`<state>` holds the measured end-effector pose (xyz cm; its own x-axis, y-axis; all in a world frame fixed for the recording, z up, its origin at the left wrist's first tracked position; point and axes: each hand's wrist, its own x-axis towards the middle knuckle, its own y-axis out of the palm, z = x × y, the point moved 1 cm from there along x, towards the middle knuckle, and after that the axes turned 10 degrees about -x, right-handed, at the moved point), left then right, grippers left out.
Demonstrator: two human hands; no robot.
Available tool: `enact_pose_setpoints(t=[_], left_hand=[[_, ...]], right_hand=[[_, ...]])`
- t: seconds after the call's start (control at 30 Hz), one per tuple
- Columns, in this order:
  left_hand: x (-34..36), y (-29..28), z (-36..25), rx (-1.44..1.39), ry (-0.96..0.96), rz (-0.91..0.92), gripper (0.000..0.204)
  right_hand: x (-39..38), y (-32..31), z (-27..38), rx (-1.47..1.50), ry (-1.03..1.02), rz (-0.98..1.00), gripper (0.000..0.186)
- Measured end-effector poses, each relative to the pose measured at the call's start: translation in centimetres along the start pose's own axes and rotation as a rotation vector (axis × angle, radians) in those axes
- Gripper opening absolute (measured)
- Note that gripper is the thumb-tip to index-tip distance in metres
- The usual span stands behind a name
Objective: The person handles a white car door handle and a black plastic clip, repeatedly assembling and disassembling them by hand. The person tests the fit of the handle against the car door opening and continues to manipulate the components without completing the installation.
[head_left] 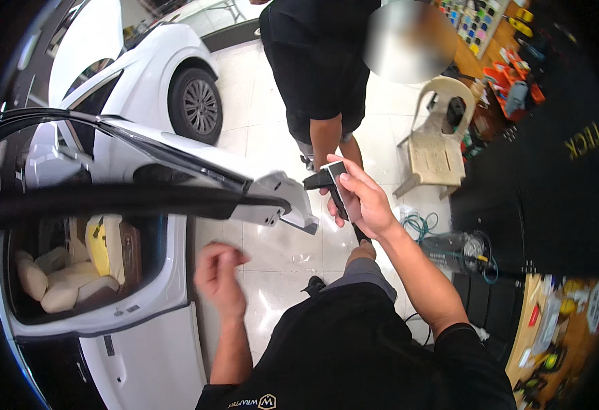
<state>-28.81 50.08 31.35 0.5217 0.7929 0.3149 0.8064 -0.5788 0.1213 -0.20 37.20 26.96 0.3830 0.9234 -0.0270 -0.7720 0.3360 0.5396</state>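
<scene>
Landmark: beige plastic chair [437, 147]. Up and right of it, a slanted display board of small coloured squares [476, 22]. Far right, yellow lettering sign on a black wall panel [588, 137]. Well below the chair, lower right, small colourful printed packages [573, 307] on a wooden bench [522, 342]; details too small to tell.

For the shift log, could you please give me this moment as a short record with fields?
setting: tiled workshop floor beside a white car
right hand: grips a black and silver trim piece, held up in front of the body
left hand: empty, fingers curled, in the air near the open car door
car interior: cream seats visible through the opening
nearby: another person in black standing ahead; beige plastic chair; workbench with tools at right
</scene>
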Motion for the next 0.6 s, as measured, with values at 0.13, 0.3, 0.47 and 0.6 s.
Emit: enact_pose_setpoints(t=[0.13,0.3,0.47,0.6], left_hand=[[3.2,0.2,-2.8,-0.030,0.491,-0.402,0.022],[3.0,3.2,-7.5,-0.028,0.696,-0.616,0.043],[3.8,8.7,-14.3,-0.126,0.619,-0.619,0.050],[11.6,12.2,-10.8,0.999,0.873,-1.616,0.053]], right_hand=[[7.7,-2.4,1.5,0.045,0.152,0.070,0.062],[16.4,-5.6,2.1,0.069,0.367,0.246,0.060],[22.7,-6.4,-1.0,-0.012,0.587,0.369,0.047],[25.0,-6.6,-3.7,-0.100,0.597,0.392,0.042]])
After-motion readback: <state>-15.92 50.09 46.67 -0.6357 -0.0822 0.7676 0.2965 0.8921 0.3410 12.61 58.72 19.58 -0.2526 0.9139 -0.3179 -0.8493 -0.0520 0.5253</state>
